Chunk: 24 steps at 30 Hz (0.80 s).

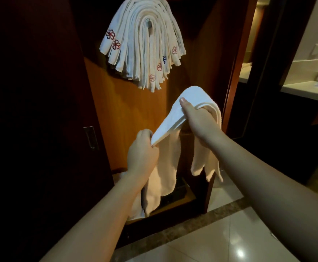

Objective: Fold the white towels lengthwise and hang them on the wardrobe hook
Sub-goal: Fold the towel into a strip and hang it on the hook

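While the white terry towel, folded into a long narrow strip (pixel 175 118), is stretched between both hands in front of the open dark-wood wardrobe (pixel 128 114), I log the grip. Right hand (pixel 197 118): thumb pressed flat on top of the strip, fingers curled underneath through the bend, so the towel drapes over them and its free end hangs down on the far side. Left hand (pixel 142 154): closed fist, pinching the lower part of the strip, with the other tail hanging below it toward the wardrobe floor. The strip sits well below the thick bundle of white folded towels with embroidered flower logos (pixel 143 44), which fans out over the small metal hook (pixel 149 25).

Risks, as I judge them. The hook looks nearly full; only a bit of metal shows, so a new strip may not seat and could slide off the stack. Lifting one-handed could let the lengthwise fold spring open, since the layers at the right edge already separate. Nudging the bundle from below might dislodge the outer towels. The hanging tails look uneven, which could pull the strip off to one side.
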Each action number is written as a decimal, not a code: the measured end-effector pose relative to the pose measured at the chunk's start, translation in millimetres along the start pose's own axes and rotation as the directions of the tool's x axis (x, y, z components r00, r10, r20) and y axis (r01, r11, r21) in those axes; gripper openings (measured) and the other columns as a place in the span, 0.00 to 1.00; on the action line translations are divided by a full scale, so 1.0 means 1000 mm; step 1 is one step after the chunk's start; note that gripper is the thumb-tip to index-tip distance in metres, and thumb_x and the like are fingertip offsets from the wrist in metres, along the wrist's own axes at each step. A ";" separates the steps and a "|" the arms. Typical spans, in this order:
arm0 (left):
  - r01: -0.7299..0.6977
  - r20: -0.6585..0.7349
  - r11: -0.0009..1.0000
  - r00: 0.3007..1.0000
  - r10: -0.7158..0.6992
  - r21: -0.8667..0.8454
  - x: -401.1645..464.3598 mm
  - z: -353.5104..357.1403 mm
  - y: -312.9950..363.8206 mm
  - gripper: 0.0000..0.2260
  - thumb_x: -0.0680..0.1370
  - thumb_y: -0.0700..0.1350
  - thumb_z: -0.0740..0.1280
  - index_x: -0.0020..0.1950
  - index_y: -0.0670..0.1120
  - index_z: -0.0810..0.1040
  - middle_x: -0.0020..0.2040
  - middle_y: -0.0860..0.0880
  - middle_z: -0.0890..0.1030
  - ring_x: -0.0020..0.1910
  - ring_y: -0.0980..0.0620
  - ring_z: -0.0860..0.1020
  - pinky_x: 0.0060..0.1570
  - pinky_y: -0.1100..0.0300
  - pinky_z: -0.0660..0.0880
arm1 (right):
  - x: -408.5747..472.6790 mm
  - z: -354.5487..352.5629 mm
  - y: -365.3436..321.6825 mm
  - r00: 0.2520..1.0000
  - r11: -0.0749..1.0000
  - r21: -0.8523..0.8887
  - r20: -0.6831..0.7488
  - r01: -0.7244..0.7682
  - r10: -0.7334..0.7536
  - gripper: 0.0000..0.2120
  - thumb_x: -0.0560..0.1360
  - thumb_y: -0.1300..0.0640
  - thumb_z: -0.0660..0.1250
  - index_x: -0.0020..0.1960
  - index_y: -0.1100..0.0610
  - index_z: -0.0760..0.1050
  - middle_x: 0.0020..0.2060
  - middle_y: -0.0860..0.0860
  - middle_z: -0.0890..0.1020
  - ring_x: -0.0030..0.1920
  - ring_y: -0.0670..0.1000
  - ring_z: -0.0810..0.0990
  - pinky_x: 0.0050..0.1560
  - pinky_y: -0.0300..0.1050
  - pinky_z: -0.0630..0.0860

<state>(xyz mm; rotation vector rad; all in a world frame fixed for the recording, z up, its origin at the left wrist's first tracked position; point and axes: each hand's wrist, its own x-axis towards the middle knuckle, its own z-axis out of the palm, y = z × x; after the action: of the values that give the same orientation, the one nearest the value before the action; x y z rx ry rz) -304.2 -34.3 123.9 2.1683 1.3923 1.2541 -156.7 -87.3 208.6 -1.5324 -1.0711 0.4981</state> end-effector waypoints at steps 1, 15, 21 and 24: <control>-0.028 -0.047 1.000 0.999 0.028 0.010 0.006 -0.005 -0.003 0.13 0.77 0.38 0.66 0.45 0.56 0.68 0.43 0.58 0.72 0.35 0.61 0.73 0.23 0.70 0.66 | 0.000 -0.004 0.001 0.999 0.999 -0.026 -0.032 0.026 -0.027 0.19 0.79 0.34 0.60 0.51 0.50 0.73 0.45 0.44 0.78 0.46 0.44 0.78 0.32 0.27 0.74; -0.185 -0.108 0.981 0.976 0.190 0.059 0.038 -0.017 -0.019 0.04 0.79 0.42 0.66 0.50 0.52 0.77 0.44 0.56 0.74 0.36 0.57 0.74 0.30 0.63 0.71 | -0.002 -0.018 -0.016 0.962 0.989 -0.089 -0.238 0.118 -0.137 0.25 0.82 0.38 0.57 0.61 0.56 0.81 0.55 0.50 0.83 0.60 0.52 0.79 0.64 0.47 0.70; -0.139 -0.043 0.985 0.989 0.144 0.102 0.036 0.004 -0.031 0.07 0.77 0.40 0.68 0.46 0.52 0.75 0.42 0.57 0.70 0.37 0.57 0.72 0.32 0.61 0.69 | 0.004 -0.008 -0.023 0.980 0.973 0.229 -0.197 0.039 0.007 0.19 0.80 0.39 0.58 0.42 0.51 0.78 0.41 0.45 0.84 0.48 0.46 0.83 0.52 0.49 0.80; -0.060 0.013 0.973 0.998 0.059 0.222 0.029 0.022 -0.050 0.04 0.76 0.41 0.69 0.45 0.49 0.77 0.45 0.54 0.71 0.47 0.51 0.73 0.43 0.56 0.73 | 0.012 -0.014 -0.029 0.978 0.934 0.354 -0.207 0.041 0.035 0.16 0.80 0.41 0.58 0.44 0.51 0.77 0.35 0.46 0.86 0.42 0.46 0.85 0.38 0.48 0.83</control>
<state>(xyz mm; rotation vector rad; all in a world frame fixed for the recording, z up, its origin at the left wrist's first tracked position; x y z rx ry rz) -312.6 19.2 95.3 2.3743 1.5423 1.1589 -149.8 -87.1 242.3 -1.2296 -0.7703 0.4864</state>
